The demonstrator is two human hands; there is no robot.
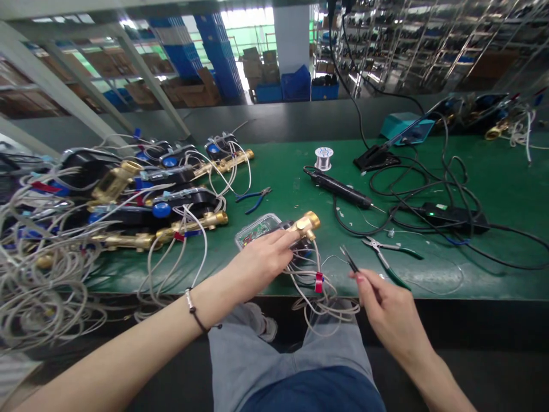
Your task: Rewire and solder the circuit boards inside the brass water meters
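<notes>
My left hand (262,260) rests on a brass-ended meter unit (305,225) near the bench's front edge, fingers closed over its body. White wires (319,297) with a red tag trail from the unit over the edge. My right hand (388,312) pinches thin dark tweezers (349,260), their tips pointing up-left toward the wires. A clear plastic box of small parts (255,229) lies just left of the unit.
A heap of brass meters with white cables (128,200) fills the left of the green mat (493,189). Blue-handled pliers (253,197), a solder spool (323,158), a black soldering iron (341,189), green-handled pliers (388,254) and a power adapter (450,214) lie about.
</notes>
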